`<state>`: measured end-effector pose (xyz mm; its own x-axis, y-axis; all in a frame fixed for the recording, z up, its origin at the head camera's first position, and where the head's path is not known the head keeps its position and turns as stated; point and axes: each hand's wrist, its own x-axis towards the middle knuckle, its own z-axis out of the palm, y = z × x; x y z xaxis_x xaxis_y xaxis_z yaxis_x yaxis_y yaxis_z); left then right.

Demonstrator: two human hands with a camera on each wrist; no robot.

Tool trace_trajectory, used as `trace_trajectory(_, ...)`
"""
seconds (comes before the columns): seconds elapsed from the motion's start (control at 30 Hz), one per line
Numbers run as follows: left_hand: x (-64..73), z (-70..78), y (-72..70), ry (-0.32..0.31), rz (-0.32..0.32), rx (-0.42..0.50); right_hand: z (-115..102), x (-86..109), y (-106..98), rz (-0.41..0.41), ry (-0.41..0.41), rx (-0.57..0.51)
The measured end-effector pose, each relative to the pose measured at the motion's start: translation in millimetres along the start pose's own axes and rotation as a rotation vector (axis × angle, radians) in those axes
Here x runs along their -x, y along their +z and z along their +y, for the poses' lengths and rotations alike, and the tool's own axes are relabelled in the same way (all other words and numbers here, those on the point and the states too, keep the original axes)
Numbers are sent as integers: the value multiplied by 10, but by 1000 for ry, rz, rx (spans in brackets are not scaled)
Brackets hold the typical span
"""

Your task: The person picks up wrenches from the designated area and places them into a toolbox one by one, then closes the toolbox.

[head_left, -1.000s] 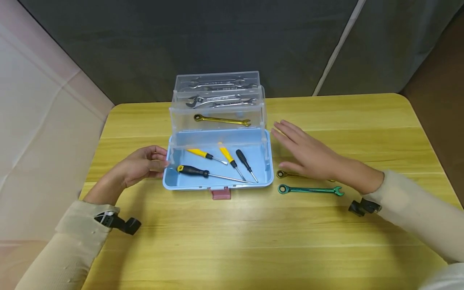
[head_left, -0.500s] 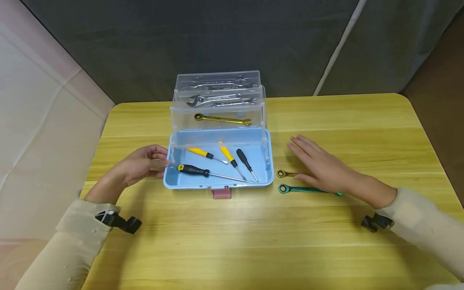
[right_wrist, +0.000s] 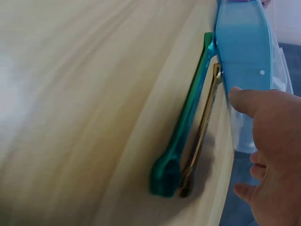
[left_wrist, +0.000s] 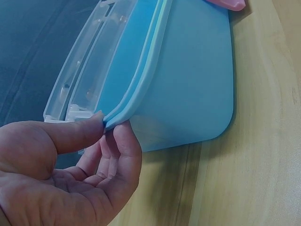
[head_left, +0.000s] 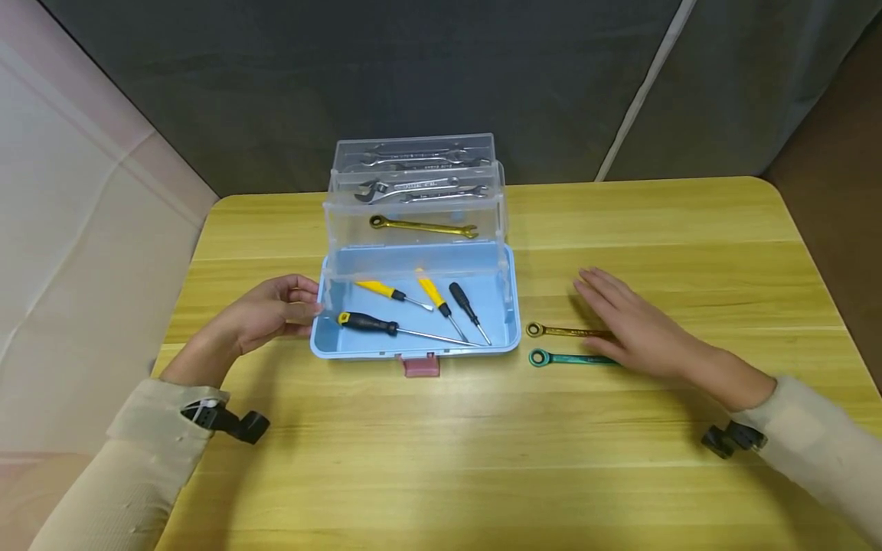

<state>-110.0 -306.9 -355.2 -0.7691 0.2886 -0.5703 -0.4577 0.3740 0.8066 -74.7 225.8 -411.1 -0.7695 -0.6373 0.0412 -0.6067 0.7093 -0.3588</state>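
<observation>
1. Presently, the left hand (head_left: 272, 314) is at the left side of the blue toolbox (left_wrist: 188, 80), pinching its rim between thumb and curled fingers.
2. To the right of the toolbox, the right hand (head_left: 641, 329) has its fingers extended side by side, thumb apart. From above it partly covers the gold wrench (head_left: 568, 331) and the green wrench (head_left: 568, 358); whether it touches either, I cannot tell.
3. Those 2 wrenches lie on the wood-grain table (head_left: 413, 459) just right of the toolbox, ring ends toward it, the green wrench nearer the person.
4. Inside the toolbox are 4 screwdrivers: a black-and-yellow screwdriver (head_left: 368, 324) along the front, 2 yellow-handled screwdrivers (head_left: 432, 292) behind it, and a small black screwdriver (head_left: 463, 302) farther right.
5. Clear trays (head_left: 344, 229) step up at the back of the toolbox. Another gold wrench (head_left: 423, 226) shows in the lowest, with silver wrenches (head_left: 427, 159) higher up, an adjustable wrench (head_left: 413, 187) among them.
6. A pink latch (head_left: 420, 367) juts from the toolbox's front.
7. Beyond the toolbox, a dark cloth (head_left: 413, 69) hangs behind the table.
</observation>
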Motion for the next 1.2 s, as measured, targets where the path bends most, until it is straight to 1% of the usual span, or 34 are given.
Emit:
trace_trajectory(0.23,-3,8,3,-4,4,-8,113,157,42,15,15,-42)
trace_trajectory(0.4,9,15,7,-7,5,-8,187,224,70,7,49,-15)
trace_trajectory(0.53,10,8,4,-8,3,-9,237,248,69,10,61,9)
trace_trajectory(0.8,-1,3,-3,1,-4,-9,268,248,35,78,42,27)
trace_trajectory(0.93,-3,6,0,4,-4,-12,273,228,28,105,54,53)
trace_trajectory(1.03,-5,7,2,5,-3,-13,267,213,7,82,76,64)
trace_trajectory(1.2,-1,8,6,-5,6,-12,256,172,-40,-19,102,66)
